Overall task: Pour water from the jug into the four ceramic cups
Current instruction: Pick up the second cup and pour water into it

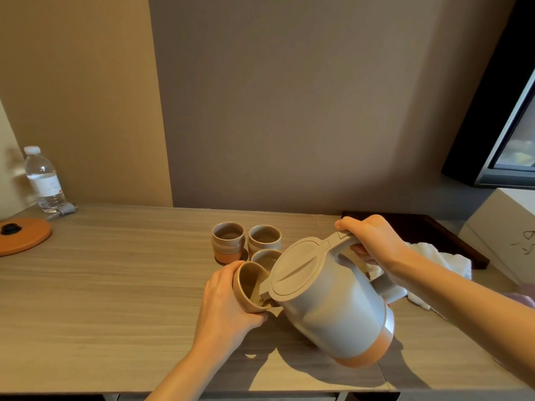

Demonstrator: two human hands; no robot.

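The right hand [373, 241] is closed around the handle of the grey jug [333, 302], thumb pressed on the tab at the top of the handle, and holds the jug lifted off the wooden table [115, 285] and tipped to the left, its lid shut and its spout lowered into the near cup [250, 286]. The left hand [223, 308] wraps that cup from the left and holds it tilted toward the spout. Just behind it stand 3 more cups: 1 [265, 258] partly hidden by the jug's lid, and 2 farther back side by side, the left one [227, 241] and the right one [265, 237]. Behind the right forearm lies a white cloth [445, 261] beside a dark tray [428, 230]. Far left on the table are an orange disc [24, 235] and a clear water bottle [43, 179].
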